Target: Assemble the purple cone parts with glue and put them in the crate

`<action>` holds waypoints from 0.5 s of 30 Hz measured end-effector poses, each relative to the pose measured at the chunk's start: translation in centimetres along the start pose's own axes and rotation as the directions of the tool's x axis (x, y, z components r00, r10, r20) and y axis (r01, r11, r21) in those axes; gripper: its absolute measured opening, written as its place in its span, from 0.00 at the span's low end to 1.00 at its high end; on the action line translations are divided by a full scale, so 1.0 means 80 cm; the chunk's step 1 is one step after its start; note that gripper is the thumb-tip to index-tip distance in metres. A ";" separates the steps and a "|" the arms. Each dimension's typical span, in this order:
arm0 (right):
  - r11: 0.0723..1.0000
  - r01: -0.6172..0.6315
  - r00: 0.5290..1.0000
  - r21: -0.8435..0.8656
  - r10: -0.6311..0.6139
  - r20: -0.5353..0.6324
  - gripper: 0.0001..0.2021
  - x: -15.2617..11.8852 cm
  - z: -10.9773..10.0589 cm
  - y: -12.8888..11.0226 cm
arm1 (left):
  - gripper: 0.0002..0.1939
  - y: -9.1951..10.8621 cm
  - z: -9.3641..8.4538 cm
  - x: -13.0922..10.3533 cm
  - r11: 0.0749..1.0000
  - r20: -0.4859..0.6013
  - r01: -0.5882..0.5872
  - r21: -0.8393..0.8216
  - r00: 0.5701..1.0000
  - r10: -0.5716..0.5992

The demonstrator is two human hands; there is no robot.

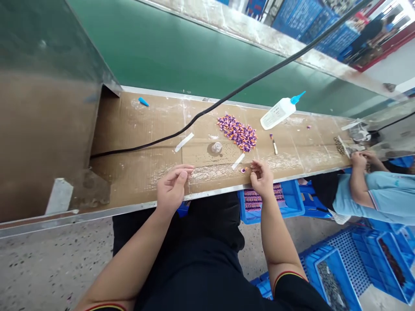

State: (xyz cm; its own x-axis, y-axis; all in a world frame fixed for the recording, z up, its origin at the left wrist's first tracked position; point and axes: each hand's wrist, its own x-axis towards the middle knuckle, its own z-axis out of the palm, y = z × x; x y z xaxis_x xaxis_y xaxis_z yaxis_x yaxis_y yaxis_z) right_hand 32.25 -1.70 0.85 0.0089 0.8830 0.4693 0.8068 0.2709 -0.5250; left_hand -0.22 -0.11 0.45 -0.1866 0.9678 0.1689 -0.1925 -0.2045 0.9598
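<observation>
I am pinching my right hand [262, 178] fingers together at the near edge of the tabletop [136, 172], just beside one or two small purple and orange pieces [243, 170]; whether a piece sits between the fingertips I cannot tell, it is too small. My left hand [171, 188] is resting near the same edge with thumb and forefinger curled close together, and nothing visible is sitting between them.

Beyond my hands a small clear cap or dish [216, 147] is standing in the middle of the brown surface, and behind it the pile of purple and orange pieces [238, 133] is lying well within reach. A white glue bottle [278, 112] with a blue nozzle is lying on its side past the pile; its label is too blurred to read. A black cable [207, 110] is running across.

I judge I am handling single pieces taken from the pile; the next move calls for a fine, steady pinch on something tiny. The blue boards in the far background carry writing I cannot read.
</observation>
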 end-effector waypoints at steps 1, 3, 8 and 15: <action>1.000 -0.003 1.000 0.016 0.003 0.015 0.19 0.000 0.001 -0.004 | 0.18 0.001 0.001 0.000 0.999 0.012 -0.002 -0.033 1.000 0.002; 1.000 0.018 0.997 0.013 -0.019 0.076 0.12 0.002 0.002 -0.012 | 0.17 0.002 0.003 0.001 0.996 0.015 -0.003 -0.089 1.000 0.005; 0.981 -0.157 0.987 0.113 0.158 -0.002 0.13 -0.002 -0.020 0.003 | 0.16 0.005 0.012 0.005 0.993 -0.007 -0.015 -0.121 1.000 0.014; 0.575 -0.788 0.615 -0.218 0.724 -0.313 0.25 -0.112 -0.114 0.085 | 0.14 0.011 0.024 0.012 0.987 -0.048 -0.043 -0.156 0.998 0.036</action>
State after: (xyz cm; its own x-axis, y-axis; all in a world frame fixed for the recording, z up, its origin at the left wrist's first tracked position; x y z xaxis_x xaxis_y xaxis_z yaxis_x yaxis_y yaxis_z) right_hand 43.07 -11.24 -0.45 0.7744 0.6192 0.1303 0.5859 -0.6239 -0.5173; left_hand 1.26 0.90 1.91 -0.2395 0.9517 0.1921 -0.3321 -0.2662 0.9049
